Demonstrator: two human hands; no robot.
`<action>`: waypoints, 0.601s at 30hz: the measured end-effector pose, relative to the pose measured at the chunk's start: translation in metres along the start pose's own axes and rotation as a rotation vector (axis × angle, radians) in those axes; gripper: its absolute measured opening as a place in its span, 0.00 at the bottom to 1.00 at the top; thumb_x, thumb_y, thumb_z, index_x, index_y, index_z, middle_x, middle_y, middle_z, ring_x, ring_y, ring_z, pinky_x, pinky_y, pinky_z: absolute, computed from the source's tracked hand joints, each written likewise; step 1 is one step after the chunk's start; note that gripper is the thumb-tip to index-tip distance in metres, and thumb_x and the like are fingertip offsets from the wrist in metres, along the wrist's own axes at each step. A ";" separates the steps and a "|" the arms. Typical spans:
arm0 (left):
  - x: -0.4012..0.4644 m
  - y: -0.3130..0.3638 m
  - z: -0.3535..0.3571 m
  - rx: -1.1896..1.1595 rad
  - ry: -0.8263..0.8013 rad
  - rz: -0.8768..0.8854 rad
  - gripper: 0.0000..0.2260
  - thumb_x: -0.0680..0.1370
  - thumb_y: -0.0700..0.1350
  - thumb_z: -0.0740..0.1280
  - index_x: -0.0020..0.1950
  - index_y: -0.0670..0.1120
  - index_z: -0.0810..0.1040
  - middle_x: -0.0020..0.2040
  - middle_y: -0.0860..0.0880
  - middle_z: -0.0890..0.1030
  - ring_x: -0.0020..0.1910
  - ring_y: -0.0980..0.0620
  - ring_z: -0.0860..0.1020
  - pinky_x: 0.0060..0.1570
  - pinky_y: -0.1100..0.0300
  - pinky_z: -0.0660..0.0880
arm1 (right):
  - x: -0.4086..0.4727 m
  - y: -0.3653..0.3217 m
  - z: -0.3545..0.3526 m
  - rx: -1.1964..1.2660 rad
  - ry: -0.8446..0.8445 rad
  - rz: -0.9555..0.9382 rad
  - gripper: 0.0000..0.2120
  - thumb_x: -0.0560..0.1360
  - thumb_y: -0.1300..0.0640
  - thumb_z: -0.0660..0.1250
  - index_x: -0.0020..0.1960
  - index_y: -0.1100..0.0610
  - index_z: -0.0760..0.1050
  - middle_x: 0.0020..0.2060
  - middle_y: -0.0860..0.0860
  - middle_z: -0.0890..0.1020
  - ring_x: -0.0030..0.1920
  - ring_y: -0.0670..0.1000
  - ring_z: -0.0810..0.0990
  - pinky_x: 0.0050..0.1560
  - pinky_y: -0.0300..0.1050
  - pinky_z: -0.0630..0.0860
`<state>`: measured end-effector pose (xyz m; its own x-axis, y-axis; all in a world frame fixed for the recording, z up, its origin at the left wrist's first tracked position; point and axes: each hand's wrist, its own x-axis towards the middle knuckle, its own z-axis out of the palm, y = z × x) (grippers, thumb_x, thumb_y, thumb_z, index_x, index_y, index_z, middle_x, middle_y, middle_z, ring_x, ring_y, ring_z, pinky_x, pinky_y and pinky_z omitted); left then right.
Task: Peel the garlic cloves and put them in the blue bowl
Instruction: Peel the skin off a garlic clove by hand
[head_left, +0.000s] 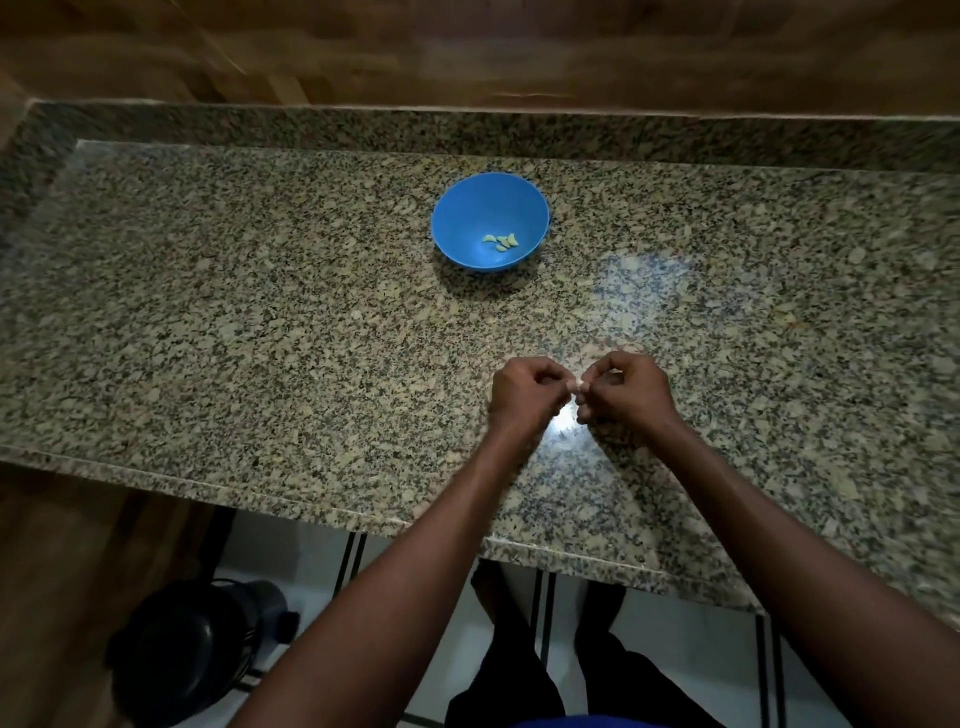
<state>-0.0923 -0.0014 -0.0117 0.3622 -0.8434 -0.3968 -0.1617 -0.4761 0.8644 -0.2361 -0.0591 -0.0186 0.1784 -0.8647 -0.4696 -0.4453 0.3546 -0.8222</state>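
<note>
Garlic clove (577, 385) pinched between curled left hand (524, 396), right hand (626, 388).

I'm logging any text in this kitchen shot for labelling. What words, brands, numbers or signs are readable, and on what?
None can be read. The round blue plastic bowl is plain, the speckled granite countertop bears no marking, and the dark rounded appliance on the floor is too dim to show any label.

Garlic clove (577, 385) mostly behind hands (576, 389).

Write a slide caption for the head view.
Both hands pinch a garlic clove; peeled cloves lie in blue bowl.
</note>
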 end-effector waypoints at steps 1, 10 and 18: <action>0.001 -0.001 0.002 0.035 -0.001 0.030 0.02 0.74 0.42 0.78 0.45 0.46 0.86 0.38 0.52 0.86 0.36 0.58 0.83 0.37 0.62 0.81 | 0.000 -0.001 -0.004 0.061 -0.039 0.046 0.05 0.74 0.66 0.76 0.46 0.65 0.80 0.37 0.63 0.86 0.35 0.59 0.87 0.40 0.56 0.85; 0.007 -0.026 0.008 0.541 0.170 0.347 0.03 0.80 0.44 0.71 0.51 0.49 0.85 0.48 0.53 0.82 0.46 0.57 0.75 0.39 0.61 0.74 | 0.015 -0.011 -0.012 -0.134 -0.073 0.087 0.05 0.72 0.69 0.75 0.39 0.65 0.82 0.33 0.61 0.86 0.36 0.60 0.87 0.49 0.61 0.85; -0.001 -0.071 0.016 0.866 0.159 0.612 0.22 0.85 0.46 0.59 0.78 0.41 0.67 0.77 0.41 0.69 0.77 0.43 0.65 0.76 0.47 0.62 | 0.030 -0.030 -0.011 -0.277 -0.151 0.210 0.08 0.67 0.66 0.80 0.40 0.67 0.82 0.35 0.60 0.86 0.41 0.62 0.87 0.52 0.59 0.84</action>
<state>-0.0963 0.0298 -0.0779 0.1043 -0.9862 0.1285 -0.9297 -0.0508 0.3648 -0.2267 -0.0999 -0.0046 0.1759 -0.7141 -0.6776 -0.7028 0.3909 -0.5944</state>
